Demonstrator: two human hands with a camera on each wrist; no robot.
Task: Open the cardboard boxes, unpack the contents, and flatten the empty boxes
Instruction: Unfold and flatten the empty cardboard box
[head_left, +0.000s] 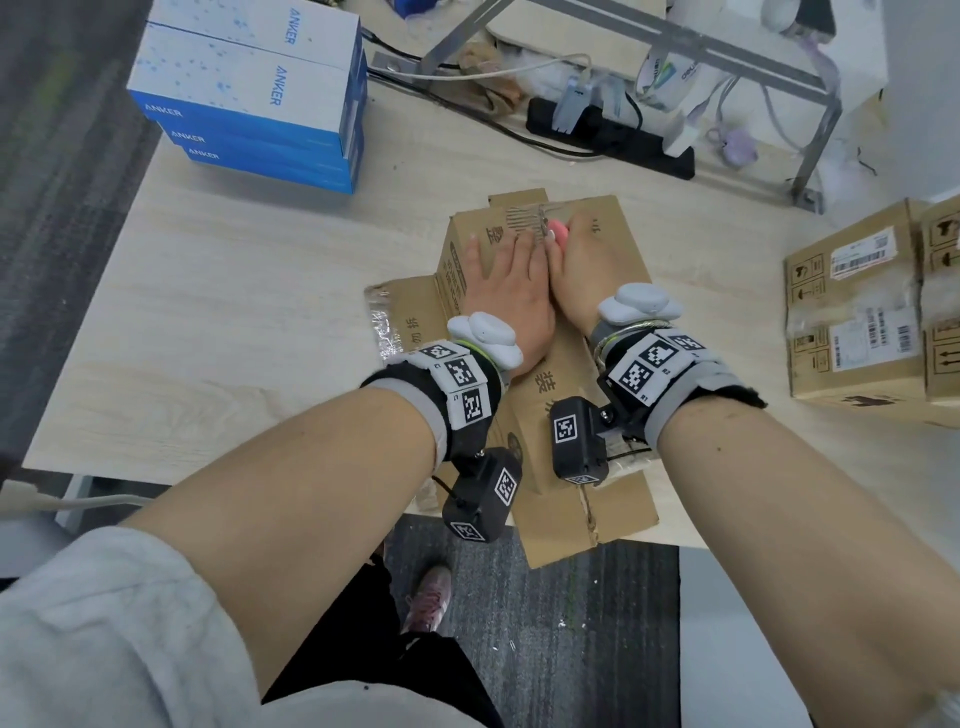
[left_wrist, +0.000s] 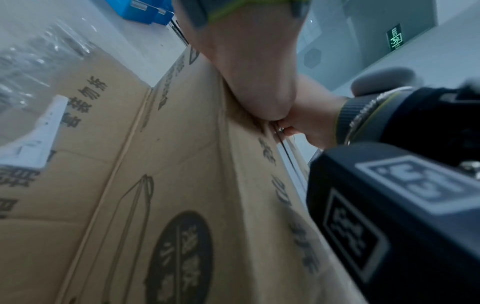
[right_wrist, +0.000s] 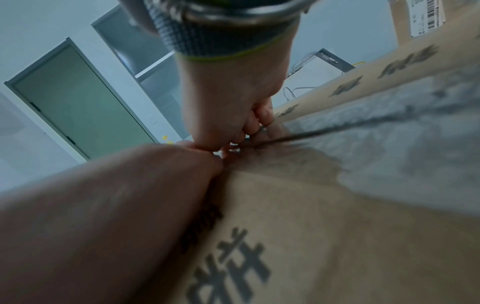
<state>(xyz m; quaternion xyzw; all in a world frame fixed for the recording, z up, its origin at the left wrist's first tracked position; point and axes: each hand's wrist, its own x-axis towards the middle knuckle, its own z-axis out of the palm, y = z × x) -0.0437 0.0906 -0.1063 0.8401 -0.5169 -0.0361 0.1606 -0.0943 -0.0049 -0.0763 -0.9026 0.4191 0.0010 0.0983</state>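
On the cardboard box (head_left: 582, 364), left hand (head_left: 506, 291) fingers press flat; right hand (head_left: 587, 270) fingers curl, grip unclear.

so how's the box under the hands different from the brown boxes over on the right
The box under the hands is collapsed nearly flat with its end flaps splayed out; the boxes on the right stand full-shaped and closed. The first is pressed down by the left hand and right hand; the others are untouched. The first shows large printed characters, the others white barcode labels. Both are brown cardboard on the same table.
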